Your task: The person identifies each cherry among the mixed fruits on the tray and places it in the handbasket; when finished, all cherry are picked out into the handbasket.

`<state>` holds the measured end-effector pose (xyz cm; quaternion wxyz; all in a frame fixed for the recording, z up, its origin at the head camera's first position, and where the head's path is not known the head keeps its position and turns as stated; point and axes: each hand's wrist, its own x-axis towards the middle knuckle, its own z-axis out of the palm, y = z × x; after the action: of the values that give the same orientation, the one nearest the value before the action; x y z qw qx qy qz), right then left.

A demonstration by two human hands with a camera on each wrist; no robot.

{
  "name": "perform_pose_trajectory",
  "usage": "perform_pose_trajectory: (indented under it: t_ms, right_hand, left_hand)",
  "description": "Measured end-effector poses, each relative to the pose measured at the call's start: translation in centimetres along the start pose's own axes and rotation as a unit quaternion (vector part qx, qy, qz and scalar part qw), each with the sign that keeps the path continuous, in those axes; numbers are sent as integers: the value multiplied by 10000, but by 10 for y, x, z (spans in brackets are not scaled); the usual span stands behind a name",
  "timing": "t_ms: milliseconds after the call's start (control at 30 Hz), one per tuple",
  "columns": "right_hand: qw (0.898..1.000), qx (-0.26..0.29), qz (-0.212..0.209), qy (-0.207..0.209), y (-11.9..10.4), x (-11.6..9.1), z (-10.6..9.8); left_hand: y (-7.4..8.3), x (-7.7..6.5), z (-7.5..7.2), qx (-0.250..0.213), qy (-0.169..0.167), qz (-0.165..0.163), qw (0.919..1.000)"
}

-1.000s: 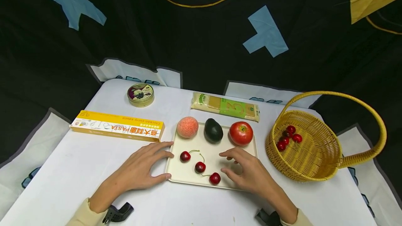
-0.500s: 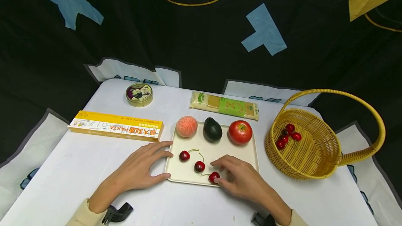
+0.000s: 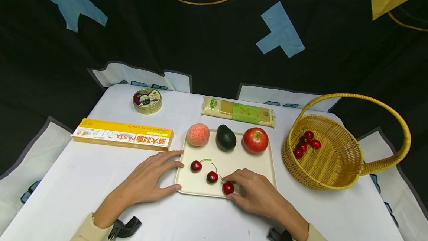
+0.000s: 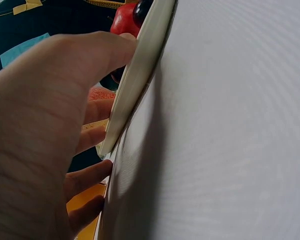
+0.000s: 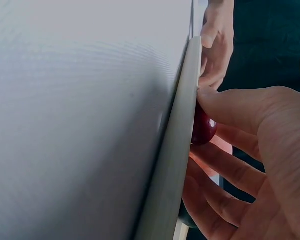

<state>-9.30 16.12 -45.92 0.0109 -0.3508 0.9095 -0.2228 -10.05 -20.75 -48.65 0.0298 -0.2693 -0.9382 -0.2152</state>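
Observation:
A cream tray (image 3: 262,164) lies on the white table and carries a peach (image 3: 198,134), an avocado (image 3: 226,137), a red tomato (image 3: 255,140) and three cherries. My right hand (image 3: 234,188) pinches the nearest cherry (image 3: 228,188) between thumb and forefinger at the tray's front edge. In the right wrist view that cherry (image 5: 204,127) sits between my thumb and fingers, just over the tray rim (image 5: 176,150). The two other cherries (image 3: 212,177) (image 3: 196,165) lie loose. My left hand (image 3: 168,176) rests flat on the table, its straight fingers against the tray's left edge (image 4: 140,65).
A wicker basket (image 3: 334,166) with a tall handle stands to the right and holds several cherries (image 3: 305,142). A yellow pasta box (image 3: 123,136) lies on the left, a round tin (image 3: 147,100) behind it, and a spaghetti pack (image 3: 238,112) behind the tray.
My right hand has slid left across the tray's front and its thumb and forefinger have closed round the nearest cherry. The left hand has stayed put.

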Motion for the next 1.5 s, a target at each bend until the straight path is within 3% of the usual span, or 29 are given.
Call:
perform_pose_trajectory:
  t_ms: [500, 1233, 1500]
  right_hand:
    - [9997, 31, -88, 236, 5, 1, -8]
    - [9931, -48, 119, 1166, 28, -14, -71]
    - [9852, -454, 388, 1608, 45, -23, -93]
  left_hand:
    - [0, 3, 0, 8, 56, 70, 10000]
    - [1, 0, 0, 59, 20, -1, 10000]
    - [0, 0, 1, 71, 48, 4, 10000]
